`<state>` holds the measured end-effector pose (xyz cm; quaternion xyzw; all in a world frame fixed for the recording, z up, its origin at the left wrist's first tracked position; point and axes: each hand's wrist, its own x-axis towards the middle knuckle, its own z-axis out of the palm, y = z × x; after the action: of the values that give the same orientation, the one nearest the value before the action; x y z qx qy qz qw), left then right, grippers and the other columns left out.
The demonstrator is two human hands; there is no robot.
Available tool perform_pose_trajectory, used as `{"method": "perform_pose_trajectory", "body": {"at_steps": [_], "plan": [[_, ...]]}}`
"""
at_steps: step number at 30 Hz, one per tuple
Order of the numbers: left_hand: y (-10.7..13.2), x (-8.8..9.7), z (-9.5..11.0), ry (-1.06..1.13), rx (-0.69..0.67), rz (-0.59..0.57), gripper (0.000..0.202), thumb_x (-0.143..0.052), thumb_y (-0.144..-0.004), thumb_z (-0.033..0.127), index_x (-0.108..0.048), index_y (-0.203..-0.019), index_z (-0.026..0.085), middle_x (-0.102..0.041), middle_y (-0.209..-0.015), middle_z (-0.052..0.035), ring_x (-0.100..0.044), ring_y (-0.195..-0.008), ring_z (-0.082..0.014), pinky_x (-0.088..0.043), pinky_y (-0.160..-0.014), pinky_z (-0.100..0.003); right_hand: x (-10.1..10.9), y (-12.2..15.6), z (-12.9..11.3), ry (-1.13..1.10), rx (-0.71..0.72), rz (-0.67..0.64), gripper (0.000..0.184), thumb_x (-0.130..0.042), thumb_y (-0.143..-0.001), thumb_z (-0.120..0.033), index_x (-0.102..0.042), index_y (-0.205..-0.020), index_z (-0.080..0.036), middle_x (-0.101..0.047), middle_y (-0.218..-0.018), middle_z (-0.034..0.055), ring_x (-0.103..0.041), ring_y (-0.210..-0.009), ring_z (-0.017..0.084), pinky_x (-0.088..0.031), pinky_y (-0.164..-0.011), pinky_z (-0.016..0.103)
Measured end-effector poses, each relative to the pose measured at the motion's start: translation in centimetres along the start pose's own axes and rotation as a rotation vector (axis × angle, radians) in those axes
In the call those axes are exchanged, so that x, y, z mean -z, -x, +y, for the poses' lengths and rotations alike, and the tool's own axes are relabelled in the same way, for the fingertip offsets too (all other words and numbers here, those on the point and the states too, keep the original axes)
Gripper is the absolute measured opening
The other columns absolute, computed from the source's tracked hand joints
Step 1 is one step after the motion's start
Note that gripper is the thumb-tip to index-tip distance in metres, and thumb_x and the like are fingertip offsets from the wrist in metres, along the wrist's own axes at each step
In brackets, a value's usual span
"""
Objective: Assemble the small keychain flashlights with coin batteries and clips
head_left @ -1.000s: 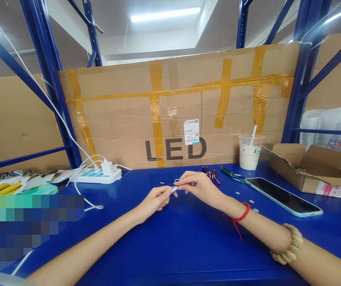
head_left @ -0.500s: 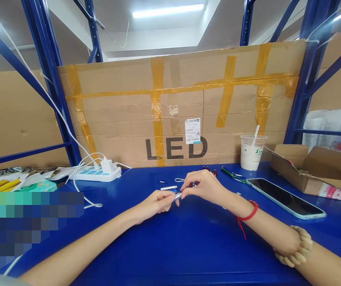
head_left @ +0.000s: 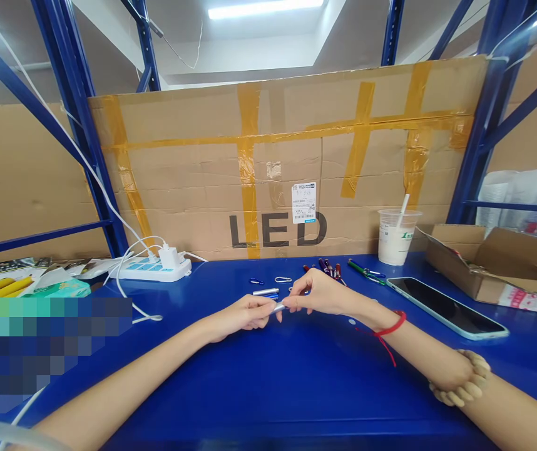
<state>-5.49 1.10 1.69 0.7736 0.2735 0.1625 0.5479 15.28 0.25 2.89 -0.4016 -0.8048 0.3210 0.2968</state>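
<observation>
My left hand [head_left: 245, 313] and my right hand [head_left: 318, 294] meet over the blue table [head_left: 296, 388], both pinched on a small silver cylinder [head_left: 278, 307] held between their fingertips. Just behind the hands lie another silver cylinder [head_left: 265, 292], a blue carabiner [head_left: 256, 281] and a silver carabiner [head_left: 283, 279]. A cluster of red and dark small tubes [head_left: 327, 268] lies behind my right hand. My right wrist wears a red string, and a beaded bracelet sits further up the arm.
A phone [head_left: 442, 307] lies face up at the right, with an open cardboard box [head_left: 498, 266] behind it. A plastic cup with a straw [head_left: 397, 237] stands by the big LED carton [head_left: 278, 169]. A white power strip [head_left: 156, 268] with cables sits at the left.
Both hands have shifted slightly while keeping hold of the silver cylinder; a second silver cylinder now lies uncovered on the table behind them. The camera view tilted a little.
</observation>
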Motion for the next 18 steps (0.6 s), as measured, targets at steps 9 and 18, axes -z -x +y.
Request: {"method": "perform_pose_trajectory", "body": {"at_steps": [9,18], "plan": [[-0.01,0.03,0.07,0.016,0.021,-0.001,0.043,-0.043,-0.082,0.056,-0.054,-0.084,0.015,-0.023,-0.055,0.0074,-0.014,-0.048,-0.0066,-0.01,-0.046,-0.023,-0.01,0.05,0.03,0.004,-0.049,-0.001,0.037,-0.065,-0.067,-0.049,-0.07,-0.065,-0.013,-0.063,-0.061,0.0037,-0.054,-0.056,0.01,-0.047,-0.046,0.018],[-0.03,0.01,0.23,0.027,0.045,-0.001,0.044,-0.044,-0.08,0.057,-0.054,-0.084,0.015,-0.022,-0.055,0.0074,-0.013,-0.049,-0.0072,-0.008,-0.047,-0.024,0.16,-0.12,0.34,-0.042,-0.035,-0.043,0.034,-0.067,-0.066,-0.044,-0.072,-0.079,-0.013,-0.063,-0.066,0.0029,-0.054,-0.057,0.009,-0.051,-0.047,0.019]]}}
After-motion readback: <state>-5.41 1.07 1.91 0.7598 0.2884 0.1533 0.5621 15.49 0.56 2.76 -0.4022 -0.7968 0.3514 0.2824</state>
